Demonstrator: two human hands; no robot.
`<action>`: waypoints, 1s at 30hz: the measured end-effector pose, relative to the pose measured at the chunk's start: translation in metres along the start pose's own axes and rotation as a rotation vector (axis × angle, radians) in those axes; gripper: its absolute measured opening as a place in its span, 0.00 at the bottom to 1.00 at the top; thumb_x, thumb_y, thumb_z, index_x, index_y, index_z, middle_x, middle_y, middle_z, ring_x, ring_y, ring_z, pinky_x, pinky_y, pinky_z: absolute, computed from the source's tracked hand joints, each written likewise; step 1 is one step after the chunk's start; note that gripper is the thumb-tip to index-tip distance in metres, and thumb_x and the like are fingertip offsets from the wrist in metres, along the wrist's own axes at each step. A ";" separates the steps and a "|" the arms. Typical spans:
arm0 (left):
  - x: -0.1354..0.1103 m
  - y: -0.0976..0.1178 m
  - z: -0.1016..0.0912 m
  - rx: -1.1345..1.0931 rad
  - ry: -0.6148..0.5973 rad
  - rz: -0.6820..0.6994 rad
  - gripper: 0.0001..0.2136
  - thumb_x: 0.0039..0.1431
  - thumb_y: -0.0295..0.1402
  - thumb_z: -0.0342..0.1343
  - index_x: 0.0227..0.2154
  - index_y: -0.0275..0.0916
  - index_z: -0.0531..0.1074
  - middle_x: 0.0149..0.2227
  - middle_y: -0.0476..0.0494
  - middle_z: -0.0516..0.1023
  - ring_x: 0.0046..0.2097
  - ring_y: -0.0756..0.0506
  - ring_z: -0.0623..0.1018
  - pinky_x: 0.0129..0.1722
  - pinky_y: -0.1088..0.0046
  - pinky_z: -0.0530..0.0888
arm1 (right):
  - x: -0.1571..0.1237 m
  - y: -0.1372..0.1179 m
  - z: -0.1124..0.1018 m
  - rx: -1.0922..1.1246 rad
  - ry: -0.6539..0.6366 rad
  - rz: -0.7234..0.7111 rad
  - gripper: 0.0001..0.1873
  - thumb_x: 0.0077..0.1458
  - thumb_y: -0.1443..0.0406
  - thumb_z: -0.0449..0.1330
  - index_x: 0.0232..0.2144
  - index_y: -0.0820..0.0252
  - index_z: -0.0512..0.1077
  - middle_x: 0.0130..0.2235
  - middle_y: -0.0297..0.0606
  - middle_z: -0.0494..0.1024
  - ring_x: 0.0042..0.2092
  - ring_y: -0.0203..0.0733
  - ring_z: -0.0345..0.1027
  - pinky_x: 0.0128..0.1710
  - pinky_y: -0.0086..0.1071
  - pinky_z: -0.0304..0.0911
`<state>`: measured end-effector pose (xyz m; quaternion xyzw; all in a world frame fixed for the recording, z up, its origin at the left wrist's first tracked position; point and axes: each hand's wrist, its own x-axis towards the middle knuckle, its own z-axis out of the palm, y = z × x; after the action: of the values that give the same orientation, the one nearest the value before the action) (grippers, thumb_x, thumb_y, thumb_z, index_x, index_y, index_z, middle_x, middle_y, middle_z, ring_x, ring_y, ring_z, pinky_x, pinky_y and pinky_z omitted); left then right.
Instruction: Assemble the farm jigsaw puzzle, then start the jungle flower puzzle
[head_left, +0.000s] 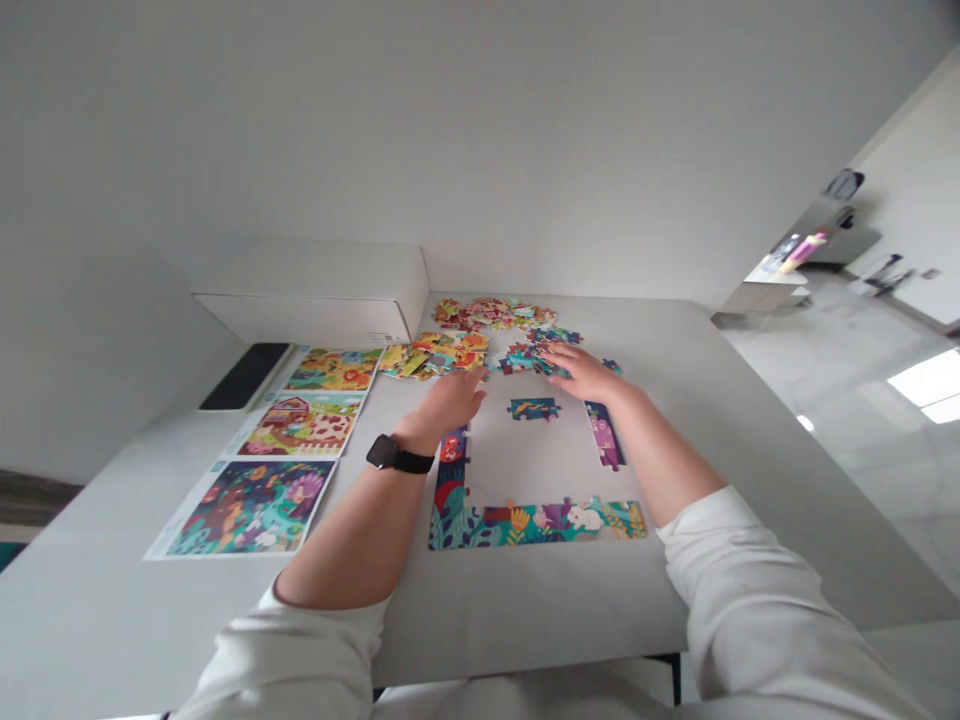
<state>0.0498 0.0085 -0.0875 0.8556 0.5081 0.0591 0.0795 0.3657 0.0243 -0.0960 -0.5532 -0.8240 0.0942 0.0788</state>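
Head cam, looking fwd & down at a white surface (675, 400). L hand (454, 400) is open, fingers spread, nothing visibly held, just beside a pile of yellow-orange jigsaw pieces (435, 355). R hand (581, 372) is relaxed and flat, not clenched, fingertips touching a pile of teal jigsaw pieces (529, 355). Further back, a pile of red jigsaw pieces (491, 314) sits just past the teal ones. Nearer the person lies a partly built jigsaw border (525, 525): a complete-looking bottom row, a short left column, and, apart from it, a purple section (604, 435) on the right. A small teal section (534, 408) lies inside the gap, touching neither side. L forearm crosses above the left column, w/ a black smartwatch (390, 454) on the wrist; its screen shows nothing readable. Left of the work, three printed picture sheets (300, 424) lie in a row, showing farm & jungle-style scenes. Behind them are a white cardboard box (315, 295) and a black phone or tablet (244, 376). Small print on the box (382, 338) is too tiny to read; no brand legible.
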 end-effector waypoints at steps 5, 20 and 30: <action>0.000 -0.003 0.000 0.005 -0.042 0.064 0.22 0.72 0.32 0.50 0.65 0.42 0.73 0.64 0.38 0.79 0.64 0.38 0.79 0.64 0.62 0.74 | 0.002 -0.001 0.003 -0.057 -0.015 0.063 0.29 0.72 0.57 0.59 0.72 0.52 0.67 0.76 0.44 0.61 0.76 0.49 0.54 0.75 0.44 0.50; 0.000 -0.003 0.008 0.171 -0.023 0.091 0.20 0.71 0.35 0.53 0.61 0.44 0.78 0.69 0.41 0.74 0.68 0.36 0.74 0.69 0.57 0.69 | 0.003 0.003 0.019 -0.040 0.163 -0.057 0.25 0.69 0.58 0.63 0.65 0.47 0.75 0.71 0.41 0.71 0.73 0.55 0.61 0.74 0.52 0.55; -0.005 0.004 -0.004 0.185 -0.057 0.054 0.16 0.71 0.36 0.54 0.56 0.44 0.81 0.62 0.40 0.81 0.62 0.34 0.79 0.62 0.56 0.75 | 0.003 0.018 0.020 -0.032 0.313 0.078 0.12 0.68 0.62 0.62 0.47 0.54 0.85 0.54 0.45 0.84 0.60 0.55 0.75 0.65 0.51 0.67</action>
<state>0.0503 0.0019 -0.0828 0.8740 0.4857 -0.0102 0.0129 0.3759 0.0328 -0.1200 -0.5937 -0.7809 -0.0032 0.1939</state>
